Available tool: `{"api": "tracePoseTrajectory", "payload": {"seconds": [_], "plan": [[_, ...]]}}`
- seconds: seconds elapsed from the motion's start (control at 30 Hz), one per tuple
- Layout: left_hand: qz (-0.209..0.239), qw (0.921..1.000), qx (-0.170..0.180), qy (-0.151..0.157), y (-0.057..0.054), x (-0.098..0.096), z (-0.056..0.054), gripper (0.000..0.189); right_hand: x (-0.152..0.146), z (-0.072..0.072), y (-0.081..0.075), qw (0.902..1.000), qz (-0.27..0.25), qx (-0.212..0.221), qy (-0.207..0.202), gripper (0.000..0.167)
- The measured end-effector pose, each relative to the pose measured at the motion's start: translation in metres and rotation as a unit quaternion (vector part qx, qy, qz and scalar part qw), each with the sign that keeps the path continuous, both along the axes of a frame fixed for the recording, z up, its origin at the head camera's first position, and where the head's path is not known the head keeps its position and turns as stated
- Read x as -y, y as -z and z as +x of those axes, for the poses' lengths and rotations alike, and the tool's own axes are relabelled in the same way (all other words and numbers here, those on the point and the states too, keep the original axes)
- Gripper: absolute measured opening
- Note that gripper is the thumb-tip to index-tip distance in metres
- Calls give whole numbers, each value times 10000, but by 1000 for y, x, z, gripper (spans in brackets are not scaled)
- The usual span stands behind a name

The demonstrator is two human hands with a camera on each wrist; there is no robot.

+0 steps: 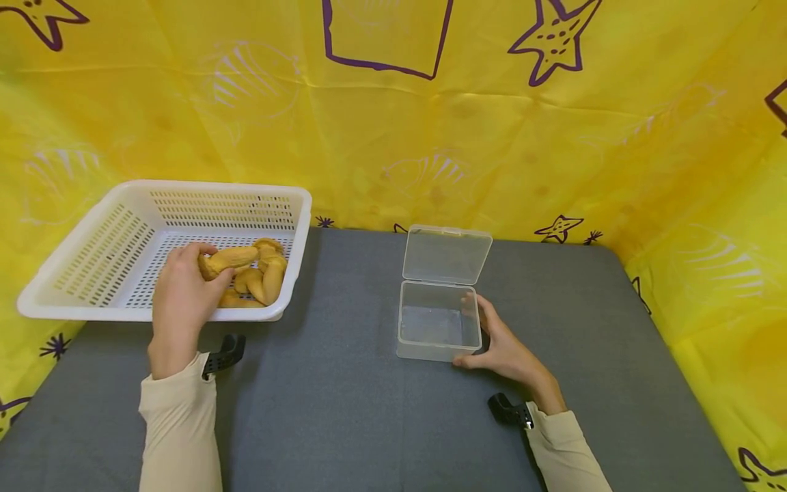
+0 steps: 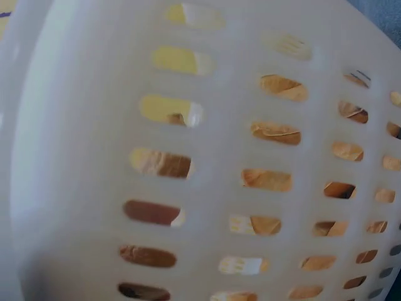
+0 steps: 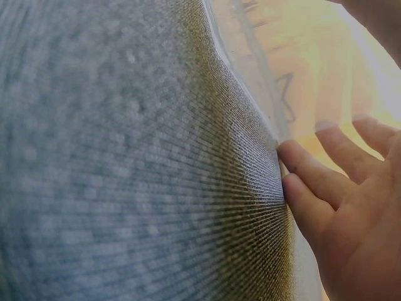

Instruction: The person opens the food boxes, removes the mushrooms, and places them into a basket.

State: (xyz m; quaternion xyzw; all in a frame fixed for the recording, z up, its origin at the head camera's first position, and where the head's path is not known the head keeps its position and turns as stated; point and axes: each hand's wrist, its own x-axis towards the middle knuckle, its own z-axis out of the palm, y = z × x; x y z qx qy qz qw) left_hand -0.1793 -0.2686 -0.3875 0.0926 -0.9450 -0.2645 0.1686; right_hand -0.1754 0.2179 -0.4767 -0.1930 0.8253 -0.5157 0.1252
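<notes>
My left hand (image 1: 184, 287) reaches over the near rim of a white slotted basket (image 1: 92, 313) and pinches a tan, lumpy, elongated piece (image 1: 232, 258) between thumb and fingers. Several similar tan pieces (image 1: 270, 277) lie below it in the basket's right end. The left wrist view is filled by the basket wall (image 2: 81, 138), with tan shapes behind its slots; the hand is hidden there. My right hand (image 1: 507, 348) holds a clear plastic box (image 1: 424, 352) at its right side, thumb at the near corner. In the right wrist view, fingertips (image 3: 293, 153) touch the box side.
The box's hinged lid (image 1: 447, 254) stands raised at the back. A grey cloth (image 1: 332, 396) covers the table. Yellow patterned fabric (image 1: 369, 137) hangs behind and along the sides. Each wrist wears a black strap mount (image 1: 226, 354).
</notes>
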Motion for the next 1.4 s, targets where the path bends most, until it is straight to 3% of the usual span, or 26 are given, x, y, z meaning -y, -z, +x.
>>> {"api": "tracePoseTrajectory", "payload": {"seconds": [0.2,0.47,0.67,0.83,1.13,1.27,1.4], "plan": [[75,9990,189,-398,1,-2,-1,43,0,0,0,10000,47,33,16,116],[195,9979,-163,-589,1,-6,-2,42,0,1,1,10000,35,41,19,115],[227,9980,-483,-333,-2,-9,-2,37,1,2,0,9999,153,-39,52,116],[272,9986,-432,-138,-5,-13,-3,36,2,2,-2,9997,207,-75,52,116],[239,9963,-724,384,-7,-38,-11,34,3,1,-5,9998,180,-13,18,125],[124,9954,-701,639,-6,-52,-16,36,0,-1,-11,9983,528,-231,-7,128],[-29,9931,-566,1022,-6,-70,-23,40,-9,-4,-25,9905,1214,-631,141,118]]}}
